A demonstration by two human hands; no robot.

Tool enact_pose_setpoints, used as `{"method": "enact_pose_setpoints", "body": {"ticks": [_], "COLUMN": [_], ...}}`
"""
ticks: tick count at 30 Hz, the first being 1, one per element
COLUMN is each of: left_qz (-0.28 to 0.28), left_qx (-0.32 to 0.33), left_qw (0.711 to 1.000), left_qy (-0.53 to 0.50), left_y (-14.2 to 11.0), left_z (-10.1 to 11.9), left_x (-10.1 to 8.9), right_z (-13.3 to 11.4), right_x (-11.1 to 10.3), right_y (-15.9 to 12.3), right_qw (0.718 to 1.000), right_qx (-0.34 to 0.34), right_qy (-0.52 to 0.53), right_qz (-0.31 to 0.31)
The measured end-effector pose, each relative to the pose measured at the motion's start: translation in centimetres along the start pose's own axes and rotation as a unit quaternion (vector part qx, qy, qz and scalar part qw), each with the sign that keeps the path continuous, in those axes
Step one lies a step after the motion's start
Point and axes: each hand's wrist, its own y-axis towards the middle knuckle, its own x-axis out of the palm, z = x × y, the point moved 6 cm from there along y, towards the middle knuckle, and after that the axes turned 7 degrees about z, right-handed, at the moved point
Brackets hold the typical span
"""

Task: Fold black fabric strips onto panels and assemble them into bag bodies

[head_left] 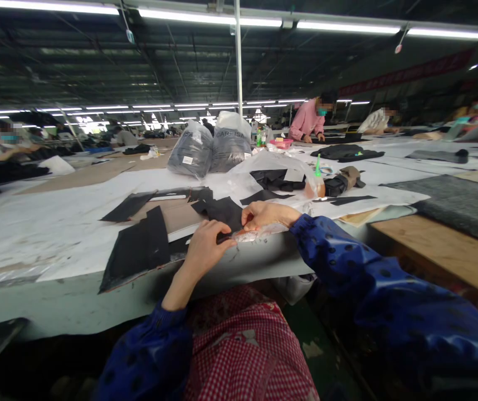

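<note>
Both of my hands work at the table's near edge on a piece of black fabric (224, 211). My left hand (208, 245) pinches the fabric's near edge between thumb and fingers. At the fabric's right side, my right hand (266, 215) has its fingers closed on the edge, close to the left fingertips. Under the right hand lies a crumpled, whitish scrap (259, 233) with orange-red marks. To the left, a larger black panel (136, 250) overhangs the table edge, beside a brown piece (178, 217) with a white strip.
A glue bottle (315, 181) with a green nozzle stands right of centre, near black scraps (276, 181). Behind them are two bulky plastic-wrapped bundles (230, 142). A wooden board (443, 256) lies at right. A person in pink (303, 122) works across the white table (55, 223).
</note>
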Motion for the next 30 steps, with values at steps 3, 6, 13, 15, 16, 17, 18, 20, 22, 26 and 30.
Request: {"method": "enact_pose_setpoints", "body": {"ticks": [3,6,13,15,16,17,18,20,22,26,30], "left_qz": [0.0,-0.014,-0.022,-0.027,-0.026,-0.023,-0.02,-0.018,-0.034,-0.086,-0.128], "left_qx": [0.029,-0.016,-0.021,-0.032,-0.039,-0.05,-0.065,-0.111,-0.164,-0.215,-0.234], "left_qw": [0.999,1.0,0.999,0.999,0.999,0.998,0.998,0.994,0.986,0.972,0.964], "left_qy": [0.021,0.0,-0.022,-0.02,-0.02,-0.019,-0.019,-0.02,-0.028,-0.029,-0.012], "left_y": [-0.2,0.9,1.4,1.3,1.3,1.4,1.5,1.6,1.8,2.2,2.7], "left_z": [-0.5,-1.7,-2.0,-2.1,-2.2,-2.4,-2.6,-3.3,-3.9,-4.2,-3.8], "left_x": [0.4,0.6,0.4,0.5,0.6,0.6,0.7,0.8,1.0,1.3,1.3], "right_z": [0.4,1.2,1.4,1.3,1.3,1.3,1.3,1.4,1.5,1.2,0.8], "right_x": [-0.1,-0.2,-0.2,-0.3,-0.3,-0.3,-0.3,-0.2,-0.2,-0.2,0.0], "right_y": [0.2,0.5,0.4,0.4,0.4,0.4,0.5,0.7,0.9,1.1,1.3], "right_qw": [1.0,0.999,0.999,1.0,1.0,0.999,0.999,0.998,0.998,0.996,0.995], "right_qx": [-0.004,0.004,-0.003,0.009,0.019,0.027,0.035,0.047,0.057,0.075,0.093], "right_qy": [-0.011,0.043,0.033,0.002,-0.013,-0.023,-0.026,-0.021,-0.019,-0.034,-0.01], "right_qz": [0.022,0.027,-0.006,0.007,0.013,0.018,0.021,0.026,0.03,0.026,0.02]}}
